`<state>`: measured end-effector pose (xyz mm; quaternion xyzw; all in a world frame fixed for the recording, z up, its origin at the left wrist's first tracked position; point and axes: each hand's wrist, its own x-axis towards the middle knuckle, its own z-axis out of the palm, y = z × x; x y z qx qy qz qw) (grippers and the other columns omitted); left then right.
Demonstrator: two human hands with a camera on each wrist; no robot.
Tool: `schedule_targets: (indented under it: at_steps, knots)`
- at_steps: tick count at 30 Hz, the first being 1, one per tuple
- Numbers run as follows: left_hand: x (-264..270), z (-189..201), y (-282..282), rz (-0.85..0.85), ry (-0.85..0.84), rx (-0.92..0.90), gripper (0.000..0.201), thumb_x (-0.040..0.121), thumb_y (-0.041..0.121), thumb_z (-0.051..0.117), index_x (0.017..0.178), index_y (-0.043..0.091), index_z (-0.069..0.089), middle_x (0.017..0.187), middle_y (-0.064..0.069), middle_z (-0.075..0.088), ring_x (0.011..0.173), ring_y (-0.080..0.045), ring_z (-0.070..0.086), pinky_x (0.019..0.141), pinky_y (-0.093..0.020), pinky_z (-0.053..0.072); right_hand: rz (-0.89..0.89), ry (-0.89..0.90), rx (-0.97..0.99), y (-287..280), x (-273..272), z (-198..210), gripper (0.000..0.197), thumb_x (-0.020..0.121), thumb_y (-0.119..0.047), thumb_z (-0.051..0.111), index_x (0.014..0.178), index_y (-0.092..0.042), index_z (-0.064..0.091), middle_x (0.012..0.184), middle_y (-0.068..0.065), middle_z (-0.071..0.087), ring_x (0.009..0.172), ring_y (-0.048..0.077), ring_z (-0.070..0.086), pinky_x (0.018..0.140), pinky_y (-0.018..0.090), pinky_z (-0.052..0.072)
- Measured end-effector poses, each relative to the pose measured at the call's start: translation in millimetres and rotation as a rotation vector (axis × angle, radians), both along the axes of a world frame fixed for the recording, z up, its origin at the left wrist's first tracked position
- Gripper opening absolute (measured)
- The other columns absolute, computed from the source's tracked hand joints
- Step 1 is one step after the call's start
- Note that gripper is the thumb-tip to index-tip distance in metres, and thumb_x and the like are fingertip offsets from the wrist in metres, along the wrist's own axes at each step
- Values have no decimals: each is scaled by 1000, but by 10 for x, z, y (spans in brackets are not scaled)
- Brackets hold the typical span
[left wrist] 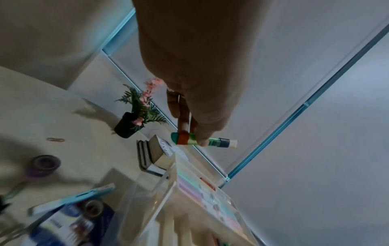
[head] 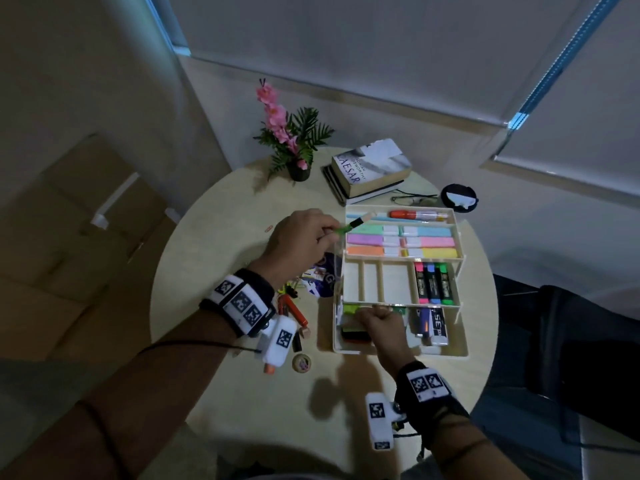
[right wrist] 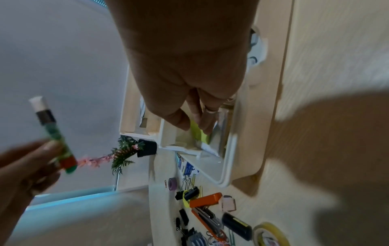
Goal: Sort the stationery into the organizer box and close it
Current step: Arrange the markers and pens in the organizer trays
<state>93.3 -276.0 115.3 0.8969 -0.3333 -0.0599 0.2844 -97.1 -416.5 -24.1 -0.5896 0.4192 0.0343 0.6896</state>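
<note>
The cream tiered organizer box (head: 398, 353) stands open on the round table. My left hand (head: 329, 233) pinches a green marker (head: 356, 223) with a white tip just above the left end of the top tray. The marker (left wrist: 212, 141) lies crosswise under the fingertips. My right hand (head: 377, 318) reaches into the bottom compartment, where its thumb and fingers (right wrist: 206, 124) close on a yellow-green pad (right wrist: 196, 133). The top tray holds pastel sticky notes (head: 401, 242), the middle tray three highlighters (head: 433, 282).
Loose stationery lies left of the box: an orange stapler (right wrist: 207, 199), black binder clips (right wrist: 187, 193), a purple tape roll (right wrist: 173, 183), a yellow tape roll (head: 301, 363). At the table's back stand a flower pot (head: 298, 169), stacked books (head: 374, 171) and glasses (head: 412, 199).
</note>
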Motion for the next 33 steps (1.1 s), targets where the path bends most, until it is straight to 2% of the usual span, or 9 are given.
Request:
schedule_targets:
  at_steps: [2,5,8,11,15,18,24,27,33]
  knots:
    - [130,47,-270,2,-52,10,21,94,29,74,113,23,79,101,3,74,87,-19,68,74,-32,55,55,-19,-2,-69,-38,59,15,89,-15,73,84,-2,79,89,17,79,86,36,76,77,51,65]
    - [304,45,-704,-19,-127,54,22,94,30,73,114,23,80,106,-1,76,96,-22,69,80,-32,52,138,-68,24,-199,-134,222,22,96,-4,67,76,-5,77,80,10,78,77,26,76,67,30,59]
    - [411,-21,-1081,-53,-189,145,20,96,28,72,113,25,81,110,-1,77,103,-25,70,88,-35,53,200,-116,70,-375,-271,331,22,99,1,63,85,1,79,86,10,81,77,17,78,68,22,57]
    - [474,-161,-1307,-64,-206,242,17,97,24,70,110,24,82,112,-1,78,105,-25,70,94,-36,51,270,-100,-55,-609,-391,195,22,99,-8,69,80,-6,80,80,-1,80,75,8,73,71,25,54]
    - [528,-380,-1444,-21,-173,306,19,96,17,67,107,20,82,108,-4,79,102,-27,71,94,-34,49,294,-69,-131,-870,-467,103,11,93,-9,76,85,-13,82,88,3,81,87,21,77,82,34,61]
    - [532,-488,-1466,9,-161,339,17,94,14,67,100,19,83,99,-2,78,94,-26,71,88,-32,47,309,-42,-145,-953,-455,84,15,91,-3,77,83,-15,81,88,1,81,86,19,77,81,36,62]
    - [565,-572,-1393,77,-171,308,7,90,28,78,90,21,78,96,-1,73,89,-25,68,90,-39,48,428,-28,-255,-926,-380,97,13,91,-8,77,80,-15,77,83,-3,79,79,8,74,72,23,53]
    - [568,-536,-1272,71,-140,244,12,89,31,80,94,20,78,100,-2,73,91,-25,67,90,-39,49,544,-41,-349,-834,-330,208,17,94,-11,74,79,-19,76,73,-7,75,68,-1,69,66,18,52]
    - [546,-376,-519,85,29,51,17,90,25,78,105,18,77,103,-3,68,80,-16,62,76,-31,53,748,-129,-540,-474,-97,449,16,97,-17,68,84,-25,71,71,-8,74,65,6,72,65,26,55]
